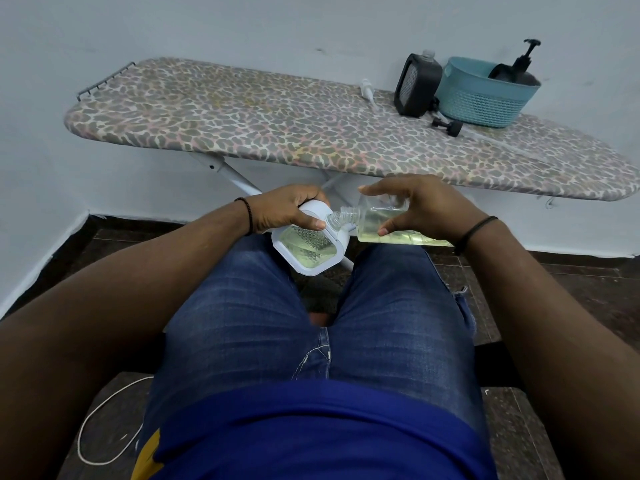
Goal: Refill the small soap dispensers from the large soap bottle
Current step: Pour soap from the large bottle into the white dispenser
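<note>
I am seated, looking down at my lap in blue jeans (304,327), with both hands raised above my knees. My left hand (289,211) grips a small white soap dispenser (310,245), fingers curled over its top and thumb pressed on its front; its clear window shows pale yellow-green liquid inside. My right hand (420,206) holds the large clear soap bottle (388,225) tipped on its side, thumb beneath and fingers spread over the top, with yellowish soap pooled along its lower wall. The bottle's open threaded neck touches the dispenser's open neck. Beyond my hands stands an ironing board (277,126) with a leopard-print cover, set against a pale wall. At its far right end a black soap dispenser (417,86) stands upright, its pump removed, just beside a teal plastic basket (485,98). Another black dispenser (519,72) with its pump on sits inside the basket. A loose black pump head (447,125) lies in front of the basket, and a loose white pump (367,90) lies left of the black dispenser. A white cable (104,415) loops on the dark floor to my left.
</note>
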